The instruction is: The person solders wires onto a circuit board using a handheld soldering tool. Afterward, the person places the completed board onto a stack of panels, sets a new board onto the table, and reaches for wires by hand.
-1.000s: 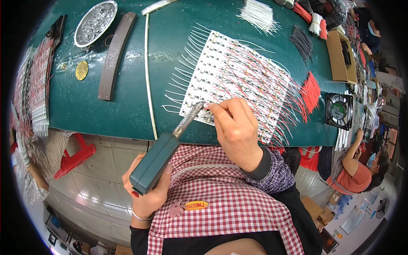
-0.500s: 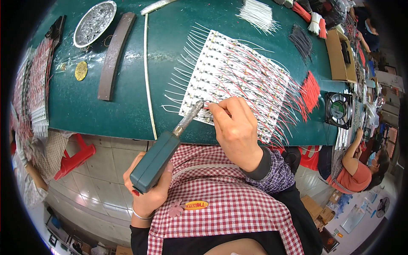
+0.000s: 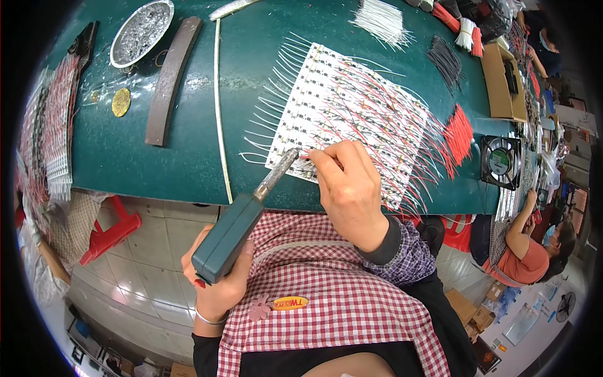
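My left hand point(image 3: 227, 290) is wrapped round the dark green handle of a soldering iron point(image 3: 227, 239). The iron slants up and to the right, its tip over the near left part of a white circuit board panel point(image 3: 308, 94). Beside that tip, my right hand point(image 3: 352, 195) pinches what looks like a thin red wire point(image 3: 304, 157); the fingers hide most of it. White wires stick out along the panel's left edge, while red, black and white ones cover its middle and right. Whether the tip touches the board is too small to tell.
Bundles of white point(image 3: 380, 24), black point(image 3: 445, 63) and red wires point(image 3: 460, 135) lie beyond and right of the panel. A small fan point(image 3: 500, 162) stands at the right. Leftward are a brown bar point(image 3: 173, 81), a yellow sponge point(image 3: 121, 102) and a metal dish point(image 3: 115, 53). Co-workers sit at both sides.
The iron's tip has shifted very slightly to the left. My right hand stays nearly where it was, still pinching the wire.
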{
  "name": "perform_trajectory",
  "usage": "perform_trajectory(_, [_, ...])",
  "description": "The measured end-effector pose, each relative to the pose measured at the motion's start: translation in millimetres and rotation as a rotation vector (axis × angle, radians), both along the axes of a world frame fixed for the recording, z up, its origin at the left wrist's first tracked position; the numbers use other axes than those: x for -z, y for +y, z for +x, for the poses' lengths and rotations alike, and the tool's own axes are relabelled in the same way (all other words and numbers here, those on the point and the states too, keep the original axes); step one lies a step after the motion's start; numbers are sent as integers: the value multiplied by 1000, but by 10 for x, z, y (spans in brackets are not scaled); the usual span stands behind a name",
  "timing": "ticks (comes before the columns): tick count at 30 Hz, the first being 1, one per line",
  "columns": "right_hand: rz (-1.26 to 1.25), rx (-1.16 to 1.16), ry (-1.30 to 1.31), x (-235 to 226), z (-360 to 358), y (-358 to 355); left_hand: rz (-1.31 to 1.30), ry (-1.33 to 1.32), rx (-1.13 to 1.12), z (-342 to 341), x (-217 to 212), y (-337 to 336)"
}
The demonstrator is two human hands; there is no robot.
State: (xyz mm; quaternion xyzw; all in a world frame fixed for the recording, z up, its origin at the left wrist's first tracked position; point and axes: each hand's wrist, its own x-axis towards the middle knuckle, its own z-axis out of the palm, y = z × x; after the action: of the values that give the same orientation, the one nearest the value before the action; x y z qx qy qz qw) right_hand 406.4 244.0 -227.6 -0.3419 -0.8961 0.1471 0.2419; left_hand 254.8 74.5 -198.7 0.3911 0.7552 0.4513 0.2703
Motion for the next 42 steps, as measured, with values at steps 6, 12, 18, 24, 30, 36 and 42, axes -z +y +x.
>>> perform_trajectory(6, [-4, 3, 8, 6, 0, -1, -18, 11, 4, -1, -27, -3])
perform_trajectory(12, [35, -14, 82, -10, 39, 17, -36, -80, -95, 24, -26, -67])
perform_trajectory(18, [13, -36, 116, -35, 69, -46, -19, -110, -113, 41, -5, -87])
perform_trajectory(24, [-20, -48, 88, 46, 64, -89, 10, -72, -81, 36, 5, -113])
perform_trajectory(30, [-35, -29, 62, 27, 39, -117, 12, -68, -63, 25, 11, -133])
perform_trajectory(36, [-50, -33, 67, 46, 36, -115, -7, -102, -87, 37, 18, -157])
perform_trajectory(42, [-15, -74, 37, 123, 99, -137, -61, -152, -114, 30, 41, -246])
